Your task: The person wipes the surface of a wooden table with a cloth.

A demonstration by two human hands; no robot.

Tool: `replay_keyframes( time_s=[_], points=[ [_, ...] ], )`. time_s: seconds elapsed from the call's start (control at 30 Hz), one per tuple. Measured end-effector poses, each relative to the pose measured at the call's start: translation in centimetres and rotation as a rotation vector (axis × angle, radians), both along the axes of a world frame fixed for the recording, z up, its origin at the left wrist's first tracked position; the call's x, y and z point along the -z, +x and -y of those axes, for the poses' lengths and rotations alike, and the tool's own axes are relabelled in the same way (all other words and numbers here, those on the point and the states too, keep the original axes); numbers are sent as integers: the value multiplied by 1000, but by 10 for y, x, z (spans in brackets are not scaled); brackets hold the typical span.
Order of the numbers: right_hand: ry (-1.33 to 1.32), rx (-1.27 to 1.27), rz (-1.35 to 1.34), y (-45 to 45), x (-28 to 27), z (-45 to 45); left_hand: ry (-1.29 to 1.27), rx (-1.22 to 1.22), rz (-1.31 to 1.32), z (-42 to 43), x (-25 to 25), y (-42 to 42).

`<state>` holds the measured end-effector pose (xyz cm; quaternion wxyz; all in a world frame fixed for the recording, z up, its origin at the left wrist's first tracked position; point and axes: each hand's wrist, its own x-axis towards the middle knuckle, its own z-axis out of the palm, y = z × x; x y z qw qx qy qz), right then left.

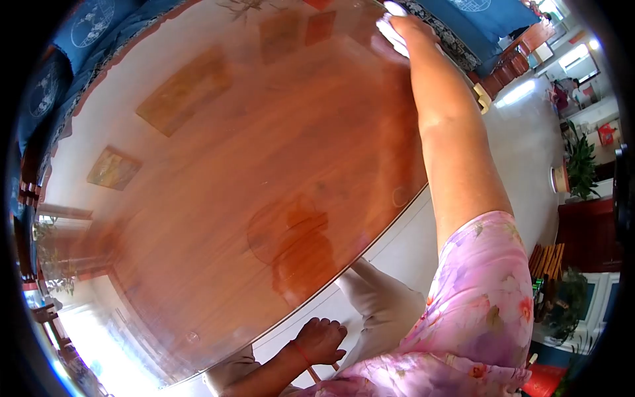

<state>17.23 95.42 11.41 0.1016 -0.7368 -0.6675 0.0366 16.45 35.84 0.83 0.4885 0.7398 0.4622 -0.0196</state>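
My right arm reaches out across the glossy wooden table (317, 132) to its far right edge. There my right hand (411, 28) is closed on a white cloth (393, 36), which it presses to the tabletop. Its fingers are partly hidden behind the hand and cloth. My left hand (320, 341), with a thin red string on its wrist, hangs curled in a loose fist in front of my body, below the table's near edge. Nothing shows in it.
Blue covered seating (86, 26) lines the far left, and more blue cloth (473, 26) hangs beyond my right hand. On the right stand a potted plant (581, 162) and a dark red cabinet (589, 235). Wall pictures and window light reflect in the tabletop.
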Motion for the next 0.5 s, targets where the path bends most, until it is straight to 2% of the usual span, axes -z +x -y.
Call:
replay_keyframes(
  time_s=[0.07,0.1,0.13,0.2,0.27,0.4,0.47,0.5],
  points=[
    [65,89,16,23,11,-10,38,-15,6,7,0,0],
    [-86,77,-35,35,1,-3,41,-6,-11,11,-2,-2],
    [-50,86,-37,42,-9,23,44,5,-26,12,-5,-3],
    [23,111,47,55,-10,41,67,22,-39,18,-11,-4],
    [-14,88,116,67,-14,61,93,33,-44,28,-13,-6],
    [18,-104,120,98,0,81,187,18,-63,53,-3,-4],
    [81,-177,106,94,-21,143,239,7,-81,65,-3,-4],
    [71,-226,151,98,-17,145,253,6,-89,68,-7,-5]
  ],
)
